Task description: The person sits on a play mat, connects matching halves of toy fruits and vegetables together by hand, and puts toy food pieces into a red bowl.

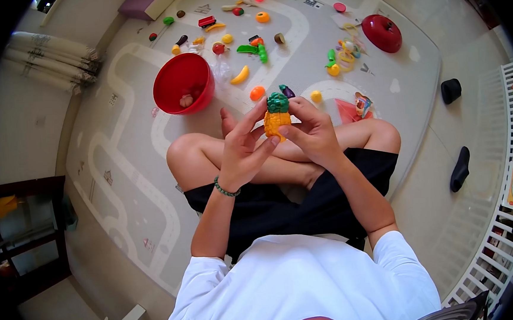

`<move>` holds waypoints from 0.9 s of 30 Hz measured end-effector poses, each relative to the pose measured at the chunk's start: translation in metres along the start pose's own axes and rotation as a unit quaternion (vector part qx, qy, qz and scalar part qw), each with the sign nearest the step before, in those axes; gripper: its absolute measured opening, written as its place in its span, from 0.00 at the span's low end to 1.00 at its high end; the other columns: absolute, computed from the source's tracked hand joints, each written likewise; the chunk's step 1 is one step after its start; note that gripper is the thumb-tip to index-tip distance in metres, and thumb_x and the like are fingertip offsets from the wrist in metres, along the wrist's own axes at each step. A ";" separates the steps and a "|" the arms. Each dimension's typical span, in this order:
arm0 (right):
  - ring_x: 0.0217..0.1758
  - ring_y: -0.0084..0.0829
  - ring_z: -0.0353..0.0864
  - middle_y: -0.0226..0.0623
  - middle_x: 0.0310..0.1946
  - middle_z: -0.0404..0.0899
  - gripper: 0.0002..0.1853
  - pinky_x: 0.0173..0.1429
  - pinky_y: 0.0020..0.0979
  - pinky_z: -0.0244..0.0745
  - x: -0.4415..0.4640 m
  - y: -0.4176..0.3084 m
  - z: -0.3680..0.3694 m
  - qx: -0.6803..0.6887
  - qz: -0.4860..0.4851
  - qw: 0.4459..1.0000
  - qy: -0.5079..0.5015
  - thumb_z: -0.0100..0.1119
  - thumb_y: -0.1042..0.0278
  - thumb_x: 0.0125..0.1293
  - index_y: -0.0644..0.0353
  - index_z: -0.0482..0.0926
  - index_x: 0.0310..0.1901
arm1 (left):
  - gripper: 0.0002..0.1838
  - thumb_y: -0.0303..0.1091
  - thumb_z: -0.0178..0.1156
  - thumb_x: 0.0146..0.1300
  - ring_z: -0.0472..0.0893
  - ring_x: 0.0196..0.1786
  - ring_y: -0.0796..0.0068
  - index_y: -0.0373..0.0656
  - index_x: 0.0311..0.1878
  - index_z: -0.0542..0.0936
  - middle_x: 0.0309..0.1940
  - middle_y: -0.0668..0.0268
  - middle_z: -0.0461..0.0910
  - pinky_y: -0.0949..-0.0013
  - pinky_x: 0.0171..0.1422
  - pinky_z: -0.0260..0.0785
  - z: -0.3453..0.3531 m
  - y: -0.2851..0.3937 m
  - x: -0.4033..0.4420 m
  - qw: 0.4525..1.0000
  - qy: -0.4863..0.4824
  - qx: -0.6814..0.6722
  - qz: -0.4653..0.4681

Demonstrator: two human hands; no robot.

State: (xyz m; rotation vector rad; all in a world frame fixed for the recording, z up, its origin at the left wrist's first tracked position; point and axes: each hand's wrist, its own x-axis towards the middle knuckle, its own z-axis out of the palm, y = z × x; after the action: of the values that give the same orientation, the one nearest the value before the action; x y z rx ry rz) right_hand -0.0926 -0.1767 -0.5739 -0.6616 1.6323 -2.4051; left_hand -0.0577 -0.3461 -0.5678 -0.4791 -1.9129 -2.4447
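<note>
A toy pineapple (277, 123), yellow with a green top, stands upright between my two hands above my crossed legs. My left hand (245, 144) grips its left side with thumb and fingers. On the other side my right hand (311, 131) holds it, the thumb against the yellow body and the fingers by the green top. Just behind the pineapple's top, a purple toy eggplant (287, 91) shows on the mat. An orange toy (257, 93) lies close beyond my left fingertips.
On the grey road-print mat (136, 228) stands a red bowl (184, 85) with a small pale item inside. Several toy foods, including a banana (240, 75), lie scattered ahead. A red lid (382, 33) rests at the right, and black shoes (460, 169) lie beyond the mat.
</note>
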 end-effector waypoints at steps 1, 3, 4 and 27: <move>0.55 0.25 0.75 0.36 0.50 0.71 0.23 0.57 0.24 0.79 0.000 0.001 0.000 -0.009 -0.005 1.000 0.005 0.63 0.80 0.63 0.69 0.74 0.60 | 0.35 0.14 0.59 0.60 0.67 0.70 0.66 0.32 0.71 0.60 0.69 0.55 0.64 0.65 0.69 0.66 0.001 0.000 -0.001 1.000 0.000 -0.001 0.000; 0.55 0.25 0.75 0.36 0.50 0.71 0.23 0.56 0.24 0.80 0.001 0.002 -0.001 -0.013 0.000 1.000 0.008 0.64 0.80 0.62 0.69 0.74 0.59 | 0.35 0.13 0.60 0.59 0.69 0.68 0.66 0.32 0.71 0.62 0.69 0.55 0.64 0.66 0.69 0.67 0.001 0.001 -0.002 0.999 0.006 0.052 -0.009; 0.55 0.25 0.75 0.36 0.49 0.71 0.23 0.56 0.24 0.80 0.001 0.003 0.000 -0.015 0.006 1.000 0.009 0.64 0.80 0.62 0.69 0.75 0.59 | 0.35 0.13 0.60 0.59 0.69 0.68 0.66 0.32 0.71 0.62 0.69 0.55 0.64 0.66 0.69 0.67 0.000 0.003 -0.001 0.998 0.008 0.053 -0.010; 0.51 0.26 0.76 0.40 0.56 0.75 0.34 0.58 0.30 0.74 0.003 0.067 -0.048 -0.104 0.100 0.990 -0.003 0.75 0.66 0.53 0.61 0.72 0.62 | 0.29 0.21 0.67 0.56 0.78 0.55 0.76 0.35 0.63 0.73 0.53 0.62 0.80 0.72 0.55 0.75 -0.079 -0.040 0.018 0.962 0.090 0.251 -0.061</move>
State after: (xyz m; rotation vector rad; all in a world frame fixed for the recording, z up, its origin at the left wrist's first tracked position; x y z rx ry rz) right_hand -0.1238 -0.1637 -0.6488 -0.5058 1.8663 -2.1116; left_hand -0.1014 -0.4071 -0.6177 -0.1199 -2.4138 -1.8611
